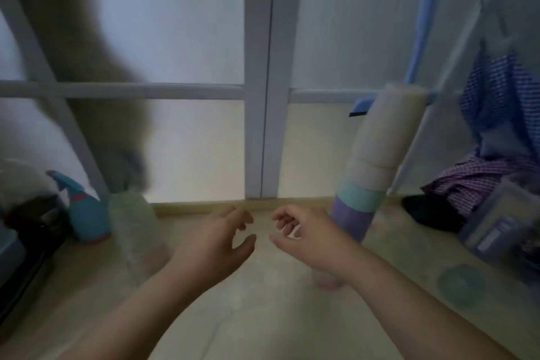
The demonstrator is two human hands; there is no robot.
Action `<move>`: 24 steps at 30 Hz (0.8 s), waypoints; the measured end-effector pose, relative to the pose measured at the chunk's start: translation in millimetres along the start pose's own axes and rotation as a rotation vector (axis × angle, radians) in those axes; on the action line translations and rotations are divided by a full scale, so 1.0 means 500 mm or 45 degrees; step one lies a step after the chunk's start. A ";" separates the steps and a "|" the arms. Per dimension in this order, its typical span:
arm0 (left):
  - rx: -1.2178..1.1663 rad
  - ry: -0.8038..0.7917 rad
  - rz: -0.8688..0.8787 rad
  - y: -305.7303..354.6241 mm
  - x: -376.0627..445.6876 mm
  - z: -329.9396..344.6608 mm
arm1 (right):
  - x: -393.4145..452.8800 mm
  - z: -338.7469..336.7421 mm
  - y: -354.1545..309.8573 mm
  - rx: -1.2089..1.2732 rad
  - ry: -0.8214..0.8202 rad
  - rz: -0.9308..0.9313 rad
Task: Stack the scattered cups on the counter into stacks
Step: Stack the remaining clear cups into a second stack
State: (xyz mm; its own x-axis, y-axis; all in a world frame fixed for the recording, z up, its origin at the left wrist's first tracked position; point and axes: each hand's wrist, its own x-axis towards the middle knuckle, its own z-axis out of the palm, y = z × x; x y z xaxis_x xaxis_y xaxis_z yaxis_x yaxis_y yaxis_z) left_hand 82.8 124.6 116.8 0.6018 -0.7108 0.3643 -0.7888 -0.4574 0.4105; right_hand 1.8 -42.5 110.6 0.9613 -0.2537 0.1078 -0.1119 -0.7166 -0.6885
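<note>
Two bare forearms in view, entering from the bottom edge. No sleeves, cuffs or gloves visible anywhere along either arm up to the frame edge. Left hand [216,238]: no ring, watch, band or bracelet that I can make out. Right hand [304,232]: same, wrist bare, nothing on the fingers [282,221]. Nails look short and unpainted, but motion blur makes that soft. No marks, tattoos, plasters or tape discernible on either arm. Fingers on both hands are slim, thumbs clearly visible. Frame is blurred throughout, so fine detail on hands and wrists can't be confirmed. Rest of the body is out of view.
</note>
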 end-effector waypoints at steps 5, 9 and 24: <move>0.058 -0.176 0.230 0.200 0.038 0.160 | -0.151 -0.166 0.195 -0.076 0.029 0.207; 0.015 -0.309 0.340 0.368 0.076 0.315 | -0.260 -0.290 0.381 -0.183 0.057 0.360; 0.103 -0.478 -0.088 0.479 0.169 0.568 | -0.267 -0.367 0.697 -0.453 -0.248 0.509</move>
State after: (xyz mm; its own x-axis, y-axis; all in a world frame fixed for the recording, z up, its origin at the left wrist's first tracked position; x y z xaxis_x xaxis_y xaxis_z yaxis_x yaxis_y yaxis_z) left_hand -90.9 -196.8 8.7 0.5779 -0.8161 0.0007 -0.7644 -0.5410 0.3507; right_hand -211.8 -377.6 -12.0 0.8517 -0.4498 -0.2689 -0.5221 -0.7726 -0.3613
